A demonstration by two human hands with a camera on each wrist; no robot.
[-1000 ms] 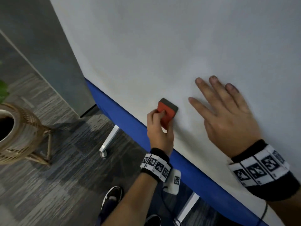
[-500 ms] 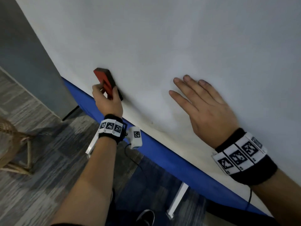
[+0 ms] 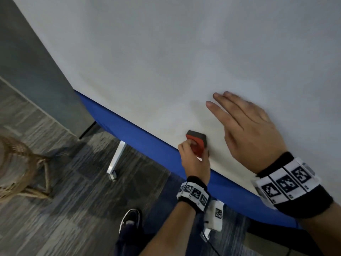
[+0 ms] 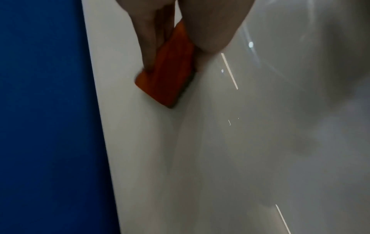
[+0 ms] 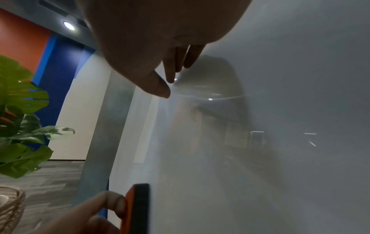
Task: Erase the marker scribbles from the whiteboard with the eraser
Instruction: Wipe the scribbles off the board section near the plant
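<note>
The whiteboard point(image 3: 166, 61) fills the upper part of the head view and shows no marker lines in any view. My left hand point(image 3: 194, 159) grips a red eraser point(image 3: 197, 143) with a dark felt face, pressed against the board near its blue lower edge point(image 3: 140, 133). In the left wrist view the fingers wrap the eraser point(image 4: 170, 76) against the whiteboard point(image 4: 260, 142). My right hand point(image 3: 245, 128) lies flat on the board just right of the eraser, fingers straight. The right wrist view shows those fingers point(image 5: 170, 69) and the eraser point(image 5: 138, 207) below.
A white board leg point(image 3: 115, 159) stands on the grey floor. A wicker plant stand point(image 3: 20, 167) sits at the far left, with a green plant point(image 5: 22, 118) seen from the right wrist. My shoe point(image 3: 129, 218) is below the board. A grey wall point(image 3: 36, 71) lies left.
My left hand has swept the eraser from the board's lower left back to the right, close beside my right hand. The right hand stays flat on the board.
</note>
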